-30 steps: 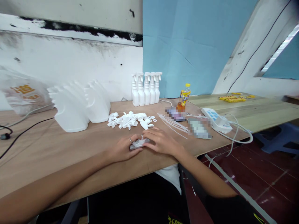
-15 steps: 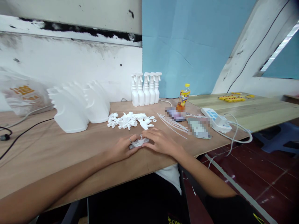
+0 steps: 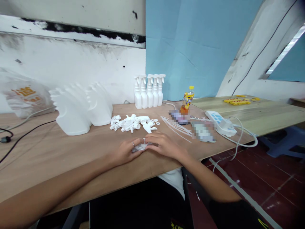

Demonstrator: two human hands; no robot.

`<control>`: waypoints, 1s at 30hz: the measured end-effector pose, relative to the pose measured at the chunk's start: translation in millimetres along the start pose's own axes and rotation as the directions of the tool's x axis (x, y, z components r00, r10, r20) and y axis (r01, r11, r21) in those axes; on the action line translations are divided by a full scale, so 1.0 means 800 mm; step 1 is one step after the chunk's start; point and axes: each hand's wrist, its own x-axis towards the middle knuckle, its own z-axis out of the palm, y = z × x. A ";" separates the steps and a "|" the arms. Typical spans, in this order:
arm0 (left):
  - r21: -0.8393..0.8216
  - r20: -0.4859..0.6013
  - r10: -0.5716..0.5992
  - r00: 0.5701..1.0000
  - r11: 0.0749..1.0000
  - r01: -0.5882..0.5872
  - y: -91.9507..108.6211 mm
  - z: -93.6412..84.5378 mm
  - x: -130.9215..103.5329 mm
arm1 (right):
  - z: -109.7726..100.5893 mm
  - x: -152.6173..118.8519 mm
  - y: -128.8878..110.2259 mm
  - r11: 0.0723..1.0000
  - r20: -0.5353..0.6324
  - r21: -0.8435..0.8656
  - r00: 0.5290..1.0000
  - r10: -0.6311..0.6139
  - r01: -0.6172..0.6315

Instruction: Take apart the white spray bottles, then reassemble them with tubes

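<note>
Close to the table's front edge, my left hand and my right hand meet around a small clear-white plastic piece. Fingers of both hands are closed on it, and they cover much of it, so its exact kind does not show. A ring is on a finger of my left hand. Just beyond my hands lies a heap of white spray trigger parts. One loose trigger head rests at the heap's right side, near small white washers.
Several assembled spray bottles stand by the wall. Headless white bottles lean together at left, beside a plastic bag. Thin white tubes, two blurred flat items, a drink bottle and a power strip lie right.
Both hands stay in the same place on the plastic piece, with slightly shifted fingers covering a bit more of it. Nothing else has visibly moved on the table.
</note>
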 end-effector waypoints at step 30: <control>0.008 0.066 -0.194 0.979 0.981 0.194 0.002 0.000 0.001 | -0.079 -0.053 0.067 0.418 0.025 -0.625 0.518 0.855 -0.659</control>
